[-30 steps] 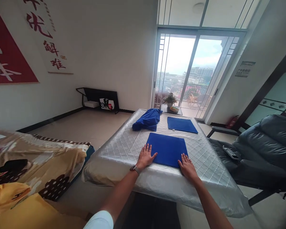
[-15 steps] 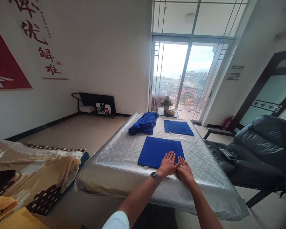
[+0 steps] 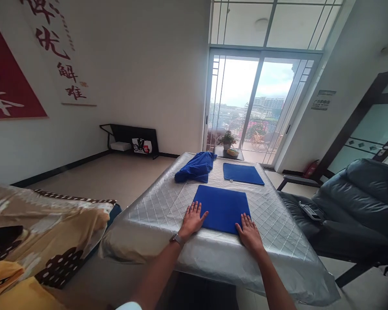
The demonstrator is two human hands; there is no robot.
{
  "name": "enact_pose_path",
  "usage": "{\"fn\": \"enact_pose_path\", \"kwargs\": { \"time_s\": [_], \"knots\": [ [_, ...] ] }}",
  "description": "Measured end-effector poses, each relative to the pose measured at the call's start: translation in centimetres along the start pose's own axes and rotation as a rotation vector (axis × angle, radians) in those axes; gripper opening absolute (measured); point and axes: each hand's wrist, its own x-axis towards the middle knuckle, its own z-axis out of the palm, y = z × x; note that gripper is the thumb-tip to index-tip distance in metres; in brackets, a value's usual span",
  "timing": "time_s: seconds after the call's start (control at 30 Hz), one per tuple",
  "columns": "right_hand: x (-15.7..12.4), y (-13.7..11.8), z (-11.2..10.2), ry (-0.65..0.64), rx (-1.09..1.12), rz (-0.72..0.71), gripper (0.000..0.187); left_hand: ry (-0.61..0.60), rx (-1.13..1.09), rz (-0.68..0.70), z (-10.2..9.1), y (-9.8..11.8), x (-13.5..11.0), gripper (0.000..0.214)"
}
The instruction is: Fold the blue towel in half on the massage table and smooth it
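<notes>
My left hand [image 3: 192,219] lies flat with fingers spread, its fingertips on the left edge of a folded blue cloth [image 3: 221,209]. My right hand [image 3: 249,234] presses flat on the cloth's near right corner. A watch [image 3: 177,239] sits on my left wrist. The cloth lies on a quilted silver table cover [image 3: 155,224]. Farther back lie a flat blue cloth [image 3: 243,173] and a crumpled blue cloth [image 3: 195,167]. Neither hand touches those two.
A black leather recliner [image 3: 352,206] with a remote [image 3: 311,211] on its seat stands to the right. A bed with a patterned blanket [image 3: 45,228] lies to the left. Beyond the table are a plant on a small stand [image 3: 226,141] and a glass balcony door [image 3: 255,107].
My hands have spread apart from the middle of the cloth's near edge, the left moving left to the cloth's left edge. The view has shifted slightly.
</notes>
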Motion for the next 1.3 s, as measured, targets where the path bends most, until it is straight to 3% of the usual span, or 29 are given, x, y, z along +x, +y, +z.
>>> {"fn": "enact_pose_path", "kwargs": {
  "time_s": [0.07,0.17,0.7,0.87,1.03,1.3],
  "knots": [
    [0.0,0.1,0.1,0.003,-0.005,0.001,0.072,-0.022,0.018,-0.006,-0.3,-2.3,-0.5,0.083],
    [0.1,0.1,0.2,0.005,-0.014,-0.003,0.071,-0.046,0.021,0.014,-0.3,-3.5,-1.0,0.085],
    [-0.1,0.3,-1.3,-0.008,-0.104,-0.044,0.069,0.040,-0.075,0.029,-0.8,-2.8,-1.7,0.086],
    [1.8,0.3,-2.3,0.034,-0.076,-0.035,0.068,0.020,-0.081,0.021,-0.9,-2.8,-1.7,0.089],
    [3.4,0.2,-1.5,0.045,-0.036,0.007,0.069,0.030,-0.079,0.005,-1.1,-2.6,-1.9,0.087],
    [3.2,0.3,-0.6,0.071,-0.049,0.001,0.068,0.272,-0.027,0.085,-2.6,-1.6,-2.3,0.066]
  ]
}}
